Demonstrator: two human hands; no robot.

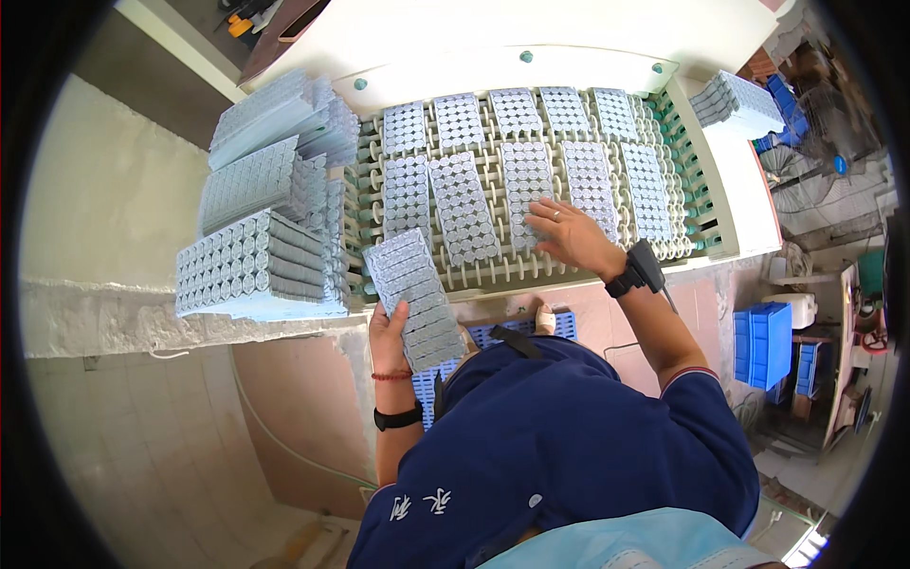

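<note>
My left hand (387, 339) grips a thin grey-blue rectangular panel (417, 289) by its lower left edge, the thumb on its face. This panel is tilted, just in front of the conveyor's near left corner. My right hand (583, 242) is open, its fingers stretched out over the near end of another panel (526, 171) that lies on the roller conveyor (512, 275). Whether the fingertips press on it I cannot tell. Several like panels, patterned with rows of round cells, lie in two rows on the white rollers. One in the near row (463, 204) sits slightly askew.
Tall stacks of the same panels (251, 261) stand on a ledge left of the conveyor. A smaller stack (744, 102) rests on the machine's right side. Blue crates (763, 343) and a fan (815, 175) are at the right. A blue slatted mat (427, 398) lies underfoot.
</note>
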